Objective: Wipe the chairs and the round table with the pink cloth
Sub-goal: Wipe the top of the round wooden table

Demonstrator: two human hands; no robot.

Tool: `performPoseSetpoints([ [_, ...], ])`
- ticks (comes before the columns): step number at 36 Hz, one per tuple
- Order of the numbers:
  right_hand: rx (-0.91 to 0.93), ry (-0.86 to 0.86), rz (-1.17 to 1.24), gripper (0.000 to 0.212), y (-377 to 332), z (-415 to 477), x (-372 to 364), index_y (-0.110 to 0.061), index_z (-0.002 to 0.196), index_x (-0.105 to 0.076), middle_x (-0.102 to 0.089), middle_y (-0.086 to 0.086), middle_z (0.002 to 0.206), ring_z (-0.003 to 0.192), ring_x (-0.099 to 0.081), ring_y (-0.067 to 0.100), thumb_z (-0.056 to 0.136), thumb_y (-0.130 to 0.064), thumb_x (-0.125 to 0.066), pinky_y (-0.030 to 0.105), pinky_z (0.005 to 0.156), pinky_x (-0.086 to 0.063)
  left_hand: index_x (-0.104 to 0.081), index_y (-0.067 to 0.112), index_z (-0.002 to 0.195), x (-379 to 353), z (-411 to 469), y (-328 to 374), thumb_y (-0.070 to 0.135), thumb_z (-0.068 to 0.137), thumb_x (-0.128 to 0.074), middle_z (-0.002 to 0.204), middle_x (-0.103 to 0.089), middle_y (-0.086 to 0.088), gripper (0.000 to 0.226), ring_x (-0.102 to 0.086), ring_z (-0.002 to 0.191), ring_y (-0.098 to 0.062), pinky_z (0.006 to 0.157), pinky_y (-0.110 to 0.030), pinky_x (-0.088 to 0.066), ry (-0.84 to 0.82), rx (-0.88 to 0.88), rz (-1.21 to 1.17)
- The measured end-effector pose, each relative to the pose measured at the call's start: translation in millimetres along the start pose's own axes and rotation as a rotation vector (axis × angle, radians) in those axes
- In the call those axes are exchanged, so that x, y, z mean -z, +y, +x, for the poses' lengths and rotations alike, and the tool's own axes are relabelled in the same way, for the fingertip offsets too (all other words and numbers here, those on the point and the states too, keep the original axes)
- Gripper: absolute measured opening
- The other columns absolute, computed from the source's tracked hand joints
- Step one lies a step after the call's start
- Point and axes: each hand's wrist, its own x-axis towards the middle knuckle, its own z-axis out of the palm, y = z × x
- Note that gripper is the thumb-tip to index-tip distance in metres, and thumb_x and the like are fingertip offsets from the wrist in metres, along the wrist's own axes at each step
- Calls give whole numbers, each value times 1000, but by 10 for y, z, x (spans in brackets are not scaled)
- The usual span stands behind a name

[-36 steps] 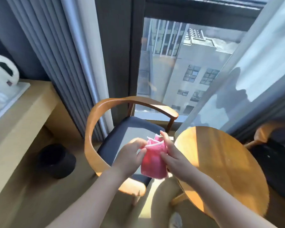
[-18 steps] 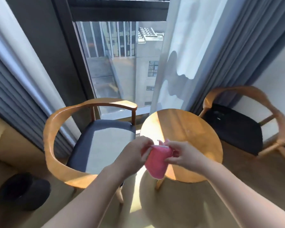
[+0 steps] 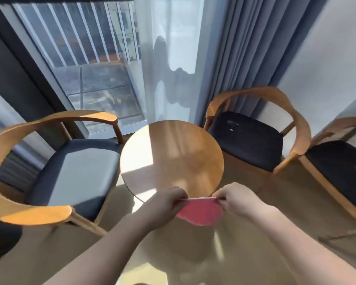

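Note:
I hold the pink cloth [image 3: 201, 211] stretched between both hands just in front of the round wooden table [image 3: 171, 159]. My left hand [image 3: 164, 204] pinches its left corner and my right hand [image 3: 238, 200] pinches its right corner. The cloth hangs below its taut top edge, over the floor near the table's front rim. A wooden armchair with a dark seat [image 3: 70, 173] stands left of the table. A second one [image 3: 249, 138] stands at its right, and a third [image 3: 341, 171] at the far right edge.
A window [image 3: 86, 64] with a sheer white curtain [image 3: 169, 58] and blue-grey drapes [image 3: 245, 48] lies behind the table. A dark round bin [image 3: 0, 241] sits on the floor at the lower left. Beige floor [image 3: 193, 254] spreads below my arms.
The view has swung right and down, bringing the right chairs into sight. My hands have pulled apart, spreading the bunched cloth out wide between them.

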Motion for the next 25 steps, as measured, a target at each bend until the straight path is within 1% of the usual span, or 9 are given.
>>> performPoseSetpoints([
  [2, -40, 77, -1, 20, 219, -61, 116, -29, 91, -73, -69, -7, 79, 76, -63, 15, 87, -29, -54, 31, 69, -51, -62, 20, 90, -119, 123, 141, 19, 89, -57, 83, -56, 9, 5, -51, 76, -6, 67, -18, -37, 47, 25, -11],
  [5, -74, 179, 40, 19, 504, -114, 237, -31, 94, -71, -70, -8, 88, 84, -63, 17, 87, -28, -54, 31, 73, -50, -65, 16, 89, -245, 275, 310, 14, 88, -61, 83, -58, 3, 5, -53, 76, -9, 67, -17, -39, 106, 54, -60],
  [8, -58, 131, -52, 19, 701, -116, 275, -31, 100, -72, -68, -8, 103, 95, -62, 18, 91, -29, -56, 30, 79, -48, -67, 9, 90, -354, 408, 383, 10, 87, -62, 85, -60, -3, 6, -55, 78, -14, 68, -18, -40, 94, 87, -48],
  [12, -59, 121, -36, 18, 927, -14, 308, -24, 97, -73, -55, -6, 118, 97, -61, 20, 92, -29, -57, 32, 82, -48, -68, 6, 92, -460, 591, 371, 8, 87, -62, 87, -62, -5, 7, -53, 78, -15, 66, -11, -35, 92, 125, -27],
  [13, -60, 122, -21, 17, 973, 28, 324, -23, 95, -74, -56, -5, 118, 98, -61, 21, 91, -27, -57, 34, 82, -49, -68, 6, 93, -485, 641, 357, 9, 88, -62, 88, -63, -5, 8, -54, 79, -14, 67, -10, -35, 92, 133, -27],
  [15, -63, 107, 15, 15, 1055, 132, 355, -20, 90, -73, -62, -4, 109, 95, -62, 20, 89, -20, -58, 33, 81, -49, -69, 7, 95, -525, 751, 317, 10, 88, -63, 90, -64, -5, 10, -56, 81, -15, 70, -15, -39, 84, 152, -30],
  [18, -97, 80, 69, 15, 1163, 293, 384, -20, 89, -73, -67, -4, 93, 84, -62, 15, 88, -15, -58, 29, 74, -49, -69, 8, 92, -577, 922, 227, 10, 86, -64, 88, -65, -5, 8, -58, 81, -18, 71, -20, -40, 90, 175, -45],
  [22, -106, 69, 92, 20, 1308, 551, 453, -20, 95, -74, -67, -5, 94, 84, -59, 13, 90, -14, -56, 25, 74, -47, -69, 12, 89, -618, 1219, 52, 9, 85, -63, 83, -65, 0, 8, -57, 77, -14, 69, -17, -39, 106, 220, -73],
  [25, -106, 45, 85, 21, 1413, 751, 560, -22, 94, -74, -67, -4, 95, 87, -60, 17, 89, -14, -56, 29, 77, -50, -68, 18, 85, -641, 1459, -66, 13, 85, -64, 79, -63, 3, 6, -57, 76, -14, 72, -29, -47, 97, 265, -106],
])
